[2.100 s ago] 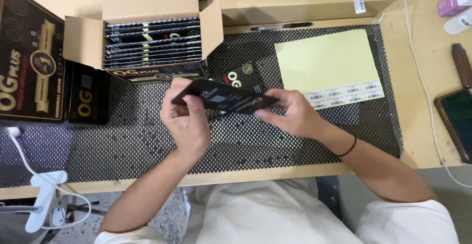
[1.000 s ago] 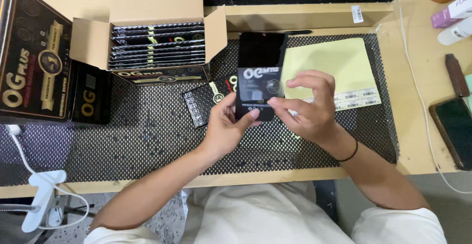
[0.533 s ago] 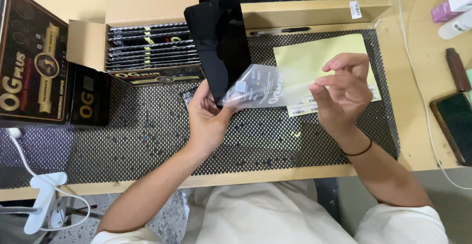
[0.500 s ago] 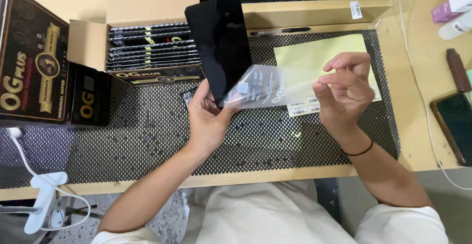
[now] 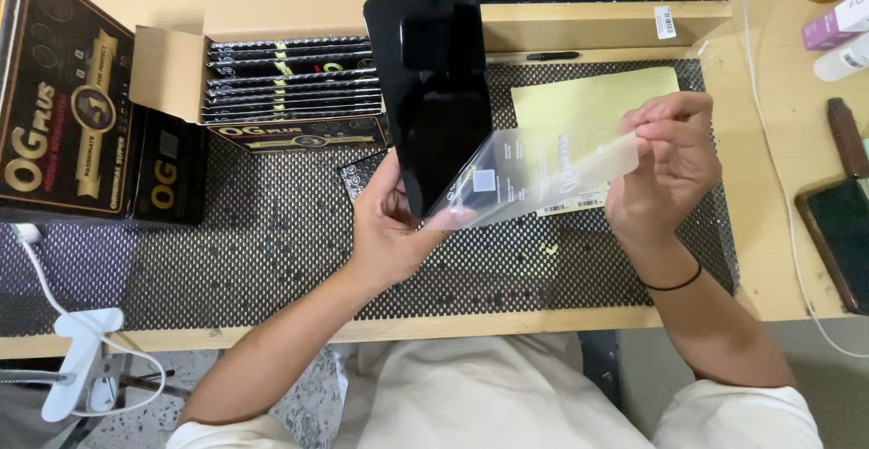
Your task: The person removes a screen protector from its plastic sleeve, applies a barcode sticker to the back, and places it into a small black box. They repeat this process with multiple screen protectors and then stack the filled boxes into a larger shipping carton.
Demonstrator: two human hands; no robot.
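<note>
My left hand [image 5: 391, 232] grips the lower edge of a flat black glass panel [image 5: 434, 87], which stands tilted up over the mat. My right hand [image 5: 668, 164] pinches the far end of a clear plastic film [image 5: 529, 173] that is peeled away from the panel and stretches rightward from its lower corner. A small black packet [image 5: 359, 174] lies on the mat just left of my left hand.
An open cardboard box [image 5: 272, 78] of stacked black packets stands at the back left, beside a large black printed carton [image 5: 63, 105]. A yellow sheet [image 5: 588, 96] with barcode stickers lies on the dotted mat [image 5: 272, 241]. A phone [image 5: 837, 236] and bottles sit at right.
The black panel came out of its packet and was raised upright. My right hand has pulled the clear film farther right, away from the panel.
</note>
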